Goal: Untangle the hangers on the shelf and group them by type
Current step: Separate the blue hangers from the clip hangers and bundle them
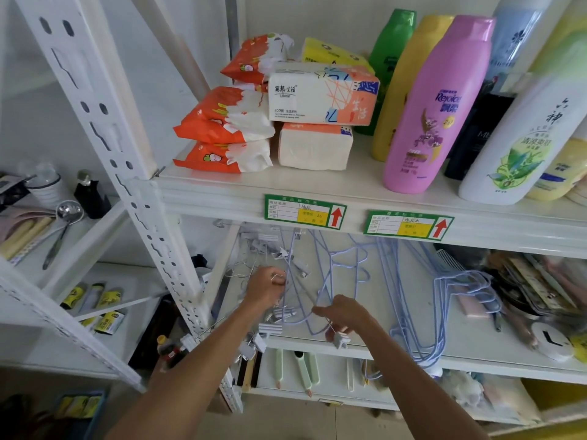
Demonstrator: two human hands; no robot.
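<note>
2 hands reach into the middle shelf (476,360). Left hand (268,285) curls round a silver hook among the clip hangers (273,246). Right hand (344,314) pinches a thin wire with a white clip (341,339). Blue hangers (330,265) lie tangled between them.

White slotted steel upright (104,131) running diagonally through left half. White upper shelf board (317,185) across centre right. Second white rack (92,233) at far left. Plain white wall (286,17) behind, top centre. Beige floor (286,422) at bottom edge. Soft even light.
</note>
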